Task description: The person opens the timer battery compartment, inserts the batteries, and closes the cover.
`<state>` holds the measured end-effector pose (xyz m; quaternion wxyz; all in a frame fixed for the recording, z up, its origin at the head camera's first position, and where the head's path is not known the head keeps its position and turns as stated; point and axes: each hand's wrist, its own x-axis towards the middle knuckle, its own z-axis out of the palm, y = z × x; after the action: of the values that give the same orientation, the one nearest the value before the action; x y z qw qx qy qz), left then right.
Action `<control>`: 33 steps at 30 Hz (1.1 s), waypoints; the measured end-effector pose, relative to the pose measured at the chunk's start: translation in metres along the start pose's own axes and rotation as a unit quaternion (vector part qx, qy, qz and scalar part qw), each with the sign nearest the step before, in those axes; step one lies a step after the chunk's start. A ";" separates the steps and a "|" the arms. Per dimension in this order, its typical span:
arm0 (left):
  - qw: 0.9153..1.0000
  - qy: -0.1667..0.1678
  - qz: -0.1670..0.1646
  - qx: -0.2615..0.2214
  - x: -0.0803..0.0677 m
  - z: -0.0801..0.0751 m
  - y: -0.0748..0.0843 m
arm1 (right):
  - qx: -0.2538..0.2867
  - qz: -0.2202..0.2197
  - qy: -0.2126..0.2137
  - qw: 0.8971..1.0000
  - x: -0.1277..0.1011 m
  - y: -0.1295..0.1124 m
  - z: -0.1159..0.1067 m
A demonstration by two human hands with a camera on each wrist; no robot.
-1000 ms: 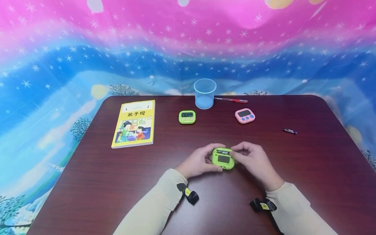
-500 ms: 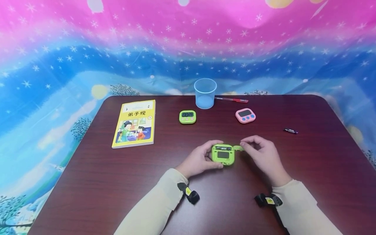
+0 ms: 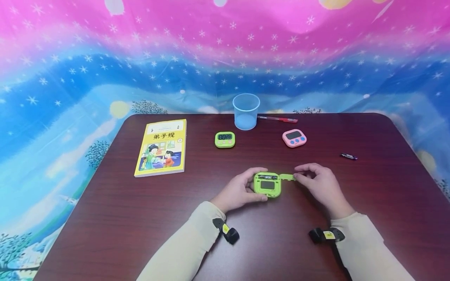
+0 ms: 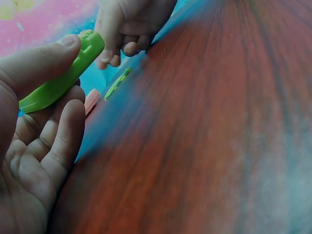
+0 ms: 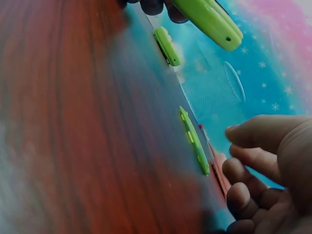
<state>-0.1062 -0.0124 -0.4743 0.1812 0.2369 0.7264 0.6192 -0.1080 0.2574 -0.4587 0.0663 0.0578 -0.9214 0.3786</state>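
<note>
In the lower middle of the head view, the left hand (image 3: 236, 192) holds a green timer (image 3: 267, 184) with its back side up, thumb and fingers curled around its left edge. Just right of the timer lies a small green battery cover (image 3: 287, 177) on the dark wooden table (image 3: 105, 218). The right hand (image 3: 320, 186) is beside the cover with fingers loosely curled; I cannot tell if the fingertips touch it. Higher in the frame stand 2 more timers, a second green timer (image 3: 225, 139) and a pink timer (image 3: 294, 138).
</note>
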 end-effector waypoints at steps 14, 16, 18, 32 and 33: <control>1.000 -0.002 0.004 0.007 0.002 0.001 -0.001 | -0.063 0.005 -0.064 0.996 0.001 -0.002 -0.006; 1.000 -0.002 0.005 0.007 0.002 0.001 -0.001 | -0.067 0.008 -0.067 0.995 0.001 -0.002 -0.006; 1.000 -0.002 0.005 0.006 0.002 0.001 -0.001 | -0.067 0.010 -0.067 0.995 0.001 -0.002 -0.005; 1.000 0.002 0.000 0.007 0.000 0.000 0.000 | -0.060 0.013 -0.074 0.995 0.003 -0.005 -0.002; 1.000 0.001 -0.001 0.006 0.000 0.000 0.000 | -0.049 0.018 -0.069 0.996 0.003 -0.005 -0.001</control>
<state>-0.1064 -0.0126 -0.4740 0.1795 0.2369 0.7305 0.6149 -0.1097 0.2547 -0.4539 -0.0016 0.0636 -0.9421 0.3293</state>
